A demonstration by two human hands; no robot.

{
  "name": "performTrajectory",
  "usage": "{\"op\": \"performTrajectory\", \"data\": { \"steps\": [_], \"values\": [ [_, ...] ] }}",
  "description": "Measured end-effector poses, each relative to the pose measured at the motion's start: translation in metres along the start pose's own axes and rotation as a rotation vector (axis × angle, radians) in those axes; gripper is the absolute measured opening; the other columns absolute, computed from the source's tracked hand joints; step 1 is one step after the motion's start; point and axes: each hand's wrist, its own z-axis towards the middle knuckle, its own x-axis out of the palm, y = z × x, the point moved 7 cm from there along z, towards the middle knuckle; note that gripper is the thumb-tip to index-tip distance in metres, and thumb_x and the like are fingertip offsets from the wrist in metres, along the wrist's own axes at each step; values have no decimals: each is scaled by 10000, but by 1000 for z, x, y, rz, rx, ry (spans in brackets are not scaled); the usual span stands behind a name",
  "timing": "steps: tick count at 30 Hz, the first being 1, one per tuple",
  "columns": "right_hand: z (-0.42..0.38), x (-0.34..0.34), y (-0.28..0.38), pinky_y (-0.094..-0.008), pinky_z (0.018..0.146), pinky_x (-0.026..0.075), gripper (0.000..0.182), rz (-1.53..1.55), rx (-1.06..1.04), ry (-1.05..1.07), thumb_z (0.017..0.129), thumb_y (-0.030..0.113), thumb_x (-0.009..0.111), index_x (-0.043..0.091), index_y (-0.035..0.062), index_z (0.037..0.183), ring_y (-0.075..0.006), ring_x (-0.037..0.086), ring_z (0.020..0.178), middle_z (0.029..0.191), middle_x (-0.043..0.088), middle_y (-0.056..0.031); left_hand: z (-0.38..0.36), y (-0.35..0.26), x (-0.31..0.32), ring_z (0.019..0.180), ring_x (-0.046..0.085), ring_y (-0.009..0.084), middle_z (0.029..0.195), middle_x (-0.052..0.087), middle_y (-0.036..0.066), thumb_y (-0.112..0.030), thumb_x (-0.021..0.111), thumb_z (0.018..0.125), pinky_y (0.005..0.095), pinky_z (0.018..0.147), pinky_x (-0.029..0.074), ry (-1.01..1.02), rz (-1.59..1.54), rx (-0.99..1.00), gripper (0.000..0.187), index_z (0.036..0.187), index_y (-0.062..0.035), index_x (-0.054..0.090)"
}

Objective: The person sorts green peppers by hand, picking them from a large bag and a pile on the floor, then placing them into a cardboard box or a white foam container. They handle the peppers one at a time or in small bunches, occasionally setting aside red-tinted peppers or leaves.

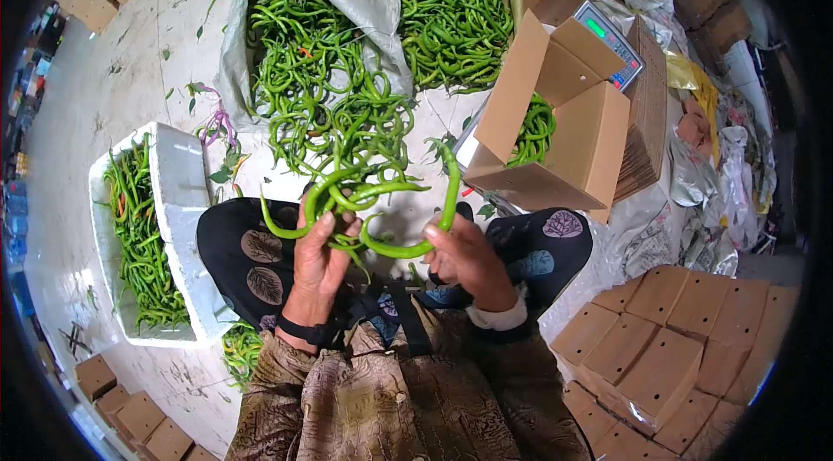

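My left hand (319,263) is closed round a bunch of long, curled green peppers (334,192), held above my lap. Thumb and fingers of my right hand (468,260) pinch one large curved green pepper (453,192), whose lower end curls toward the bunch. Just beyond my hands, a loose pile of green peppers (325,118) spills from an open white sack (232,62) onto the floor. To the right an open cardboard box (547,179) has green peppers (534,129) inside.
A white foam box (182,200) of thinner peppers stands at the left. A second sack of peppers (455,18) is at the top. A scale (607,40) sits behind the cardboard box. Stacked cartons (651,365) fill the lower right; plastic sheets (642,235) lie at the right.
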Motion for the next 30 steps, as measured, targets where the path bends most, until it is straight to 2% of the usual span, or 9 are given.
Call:
{"op": "performTrajectory", "data": {
  "steps": [9,11,14,15,16,19,24,27,30],
  "values": [
    [-21,-16,35,-273,620,512,275,-167,-167,-132,950,263,597,581,-5,1008,-127,621,627,720,637,-81,6,12,-19,779,535,130,1114,613,99,-6,601,876,342,744,462,-32,-118,-101,399,1252,-85,494],
    [-24,-20,38,-275,619,512,271,-163,-177,-164,948,258,602,583,-6,1005,-124,620,627,719,639,-80,6,11,-15,739,501,108,1042,615,94,-58,570,918,313,711,455,3,-137,-85,346,1241,57,519],
    [-28,-29,49,-271,638,514,265,-227,-273,-252,950,247,596,582,-12,1001,-118,613,627,701,633,-78,4,11,-10,704,481,101,1070,614,105,-67,584,908,317,699,444,10,-157,-106,338,1236,-13,524],
    [-32,-43,54,-275,662,518,261,-236,-289,-331,950,243,594,582,-13,1003,-120,614,655,718,633,-77,3,12,-9,682,466,102,1077,620,115,-61,607,889,326,692,439,2,-184,-124,353,1233,-59,527],
    [-37,-55,60,-280,686,522,257,-247,-304,-410,950,238,592,582,-13,1005,-122,615,683,736,632,-76,2,11,-7,683,466,97,1084,603,104,-92,566,925,309,687,436,29,-165,-110,308,1219,-9,522],
    [-45,-83,85,-289,736,524,249,-41,-402,-488,940,228,593,597,-16,989,-139,616,751,828,637,-76,1,13,-7,679,461,94,1090,601,107,-88,566,920,313,695,436,59,-148,-128,298,1205,-6,529],
    [-46,-104,99,-294,760,525,250,-18,-480,-533,920,203,601,615,-33,1002,-155,622,794,933,635,-80,-1,14,-9,843,552,158,971,625,104,-36,592,872,310,726,438,59,-116,-148,295,1156,35,557],
    [-46,-111,98,-292,781,537,245,-97,-512,-546,902,157,591,618,-43,1040,-172,661,843,1048,645,-134,2,17,-15,723,516,109,975,622,101,-49,594,872,294,711,440,96,-97,-169,290,1141,55,558],
    [-51,-111,104,-304,824,535,259,-139,-616,-549,906,145,579,603,-46,1079,-190,676,890,1057,646,-139,2,18,-13,670,493,103,977,626,86,-52,594,872,294,691,450,68,-83,-169,282,1140,30,563]
  ]
}}
